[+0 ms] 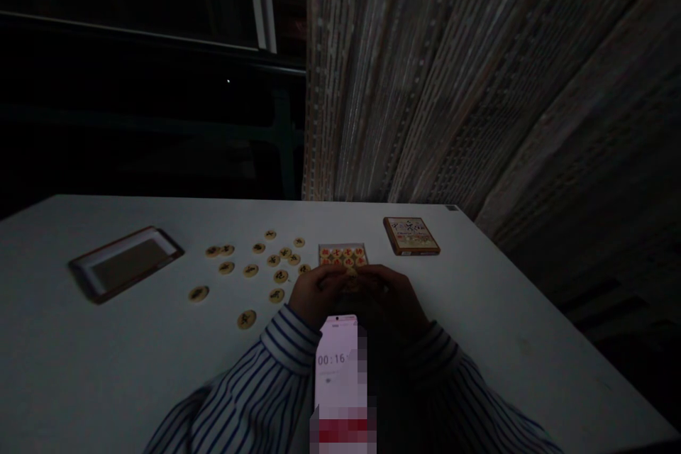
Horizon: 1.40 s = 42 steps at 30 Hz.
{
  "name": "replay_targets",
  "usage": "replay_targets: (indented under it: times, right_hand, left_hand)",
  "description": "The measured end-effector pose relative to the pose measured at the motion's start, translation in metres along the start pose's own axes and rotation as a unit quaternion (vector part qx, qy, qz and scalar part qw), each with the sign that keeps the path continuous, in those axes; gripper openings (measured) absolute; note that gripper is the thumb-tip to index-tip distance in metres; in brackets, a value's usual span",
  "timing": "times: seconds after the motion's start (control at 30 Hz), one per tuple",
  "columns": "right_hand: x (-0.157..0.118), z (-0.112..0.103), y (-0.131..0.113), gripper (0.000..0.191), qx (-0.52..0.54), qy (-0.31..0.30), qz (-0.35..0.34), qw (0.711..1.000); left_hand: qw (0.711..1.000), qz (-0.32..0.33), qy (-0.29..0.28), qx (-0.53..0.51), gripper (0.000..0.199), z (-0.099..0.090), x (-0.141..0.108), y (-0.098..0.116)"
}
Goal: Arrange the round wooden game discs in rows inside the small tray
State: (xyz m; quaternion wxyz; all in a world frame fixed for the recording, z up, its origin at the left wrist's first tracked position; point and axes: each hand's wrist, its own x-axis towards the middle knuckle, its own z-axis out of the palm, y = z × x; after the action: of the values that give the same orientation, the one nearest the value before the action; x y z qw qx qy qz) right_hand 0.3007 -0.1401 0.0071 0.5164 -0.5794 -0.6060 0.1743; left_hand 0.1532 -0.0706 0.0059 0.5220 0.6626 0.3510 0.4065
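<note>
My left hand [315, 292] and my right hand [396, 292] meet over the near part of a small box [320, 252] of Chinese chess pieces. Their fingers are closed, with the fingertips on either side of a round wooden chess piece [351, 272]. Rows of pieces with red characters [337, 253] lie face up in the box's far part; my hands hide much of its near part. To the left, several loose pieces with dark characters [250, 270] are scattered on the white table [479, 340]. One loose piece [303, 269] lies close beside my left hand.
A phone [340, 369] showing a running timer lies below my hands, between my forearms. An open, shallow box part [128, 262] sits at the far left. The printed box lid [412, 235] lies at the right. Behind the table hangs a patterned curtain [383, 85]; the room is dim.
</note>
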Motion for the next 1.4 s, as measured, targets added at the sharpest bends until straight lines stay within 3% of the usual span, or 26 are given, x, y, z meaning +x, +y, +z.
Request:
replay_targets:
  times: [0.53,0.83,1.4]
  right_hand:
    - [-0.001,-0.001,0.001,0.016,-0.025,0.007,-0.008,1.0]
    - [-0.002,0.0,0.009,0.027,-0.098,-0.007,-0.139,0.985]
    - [0.002,0.002,-0.003,0.022,-0.214,-0.031,-0.14,0.966]
  left_hand:
    - [0.999,-0.03,0.004,-0.026,0.013,0.002,-0.002,0.003]
    - [0.998,-0.046,0.006,-0.049,0.021,0.003,0.001,-0.002]
    - [0.998,-0.052,-0.007,-0.044,0.023,0.002,0.003,-0.013]
